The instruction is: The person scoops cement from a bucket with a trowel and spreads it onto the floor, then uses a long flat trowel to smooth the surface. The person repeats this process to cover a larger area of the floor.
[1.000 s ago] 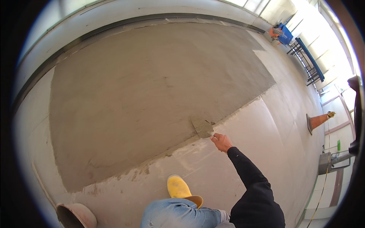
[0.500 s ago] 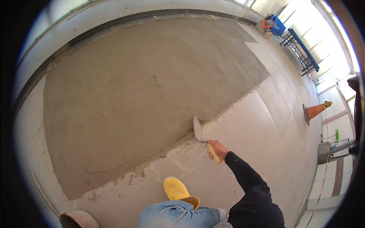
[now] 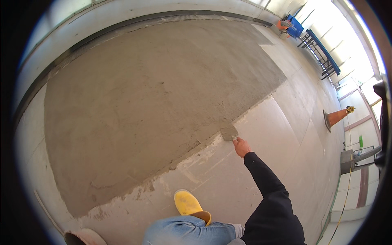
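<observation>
One yellow boot (image 3: 187, 202), below a jeans-clad leg (image 3: 179, 232), stands just short of the near edge of the grey mortar patch (image 3: 151, 94). A pale bucket (image 3: 93, 235) sits by the patch's near left corner. The right hand (image 3: 242, 148), in a black sleeve (image 3: 267, 185), has its fingers curled tight round the handle of a trowel (image 3: 229, 132). The trowel's blade lies over the patch's near edge, toward its right end; how hard it presses, I cannot tell. Right of the patch, well apart, stands an orange cone (image 3: 337, 117). Beyond the patch's far right corner is a blue-topped table (image 3: 322, 51).
</observation>
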`<state>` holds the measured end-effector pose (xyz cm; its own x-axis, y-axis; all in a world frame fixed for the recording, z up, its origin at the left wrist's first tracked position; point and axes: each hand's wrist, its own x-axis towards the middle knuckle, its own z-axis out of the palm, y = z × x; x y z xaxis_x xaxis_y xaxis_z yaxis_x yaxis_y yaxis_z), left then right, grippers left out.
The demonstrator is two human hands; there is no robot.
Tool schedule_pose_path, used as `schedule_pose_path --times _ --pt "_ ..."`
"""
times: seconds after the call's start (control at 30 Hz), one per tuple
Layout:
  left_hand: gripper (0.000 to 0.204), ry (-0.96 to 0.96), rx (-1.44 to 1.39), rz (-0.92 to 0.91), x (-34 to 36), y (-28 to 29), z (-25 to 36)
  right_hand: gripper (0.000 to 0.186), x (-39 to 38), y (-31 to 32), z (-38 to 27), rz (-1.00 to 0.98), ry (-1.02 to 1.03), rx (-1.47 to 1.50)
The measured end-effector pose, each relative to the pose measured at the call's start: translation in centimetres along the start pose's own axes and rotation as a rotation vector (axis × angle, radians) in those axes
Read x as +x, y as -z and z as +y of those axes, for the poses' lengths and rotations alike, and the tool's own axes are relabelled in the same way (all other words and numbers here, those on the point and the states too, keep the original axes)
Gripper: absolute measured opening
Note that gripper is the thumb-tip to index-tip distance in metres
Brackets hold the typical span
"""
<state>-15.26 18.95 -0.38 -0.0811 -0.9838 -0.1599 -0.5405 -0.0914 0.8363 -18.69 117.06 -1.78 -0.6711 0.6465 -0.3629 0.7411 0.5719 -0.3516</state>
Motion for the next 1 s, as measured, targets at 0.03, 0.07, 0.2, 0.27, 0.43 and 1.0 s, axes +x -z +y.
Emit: schedule_pose_path --times 0.03,0.07,0.2,0.27,0.43,1.0 --pt "0.068 0.003 0.001 0.001 0.1 0.2 -0.1 0.050 -0.1 0.3 -0.4 -0.042 -0.137 0.150" --pt "0.068 0.003 0.006 0.004 0.3 0.5 -0.1 0.048 -0.7 0.2 -1.0 -0.141 -0.242 0.310" --pt "0.068 0.000 -0.020 0.001 1.1 1.3 -0.2 0.046 -6.2 -4.4 -5.7 -0.318 -0.143 0.554" --pt "0.068 0.002 -0.028 -0.007 1.5 1.6 -0.4 0.046 -9.6 -7.7 -8.6 -0.355 -0.060 0.549" --pt "0.068 0.006 -0.051 -0.015 2.5 2.3 -1.2 0.044 -17.1 -12.4 -14.1 -0.647 0.168 0.339" --pt "0.067 -0.032 -0.112 0.010 7.6 12.3 -6.0 0.043 -2.6 -5.0 -7.8 0.008 0.065 0.291"
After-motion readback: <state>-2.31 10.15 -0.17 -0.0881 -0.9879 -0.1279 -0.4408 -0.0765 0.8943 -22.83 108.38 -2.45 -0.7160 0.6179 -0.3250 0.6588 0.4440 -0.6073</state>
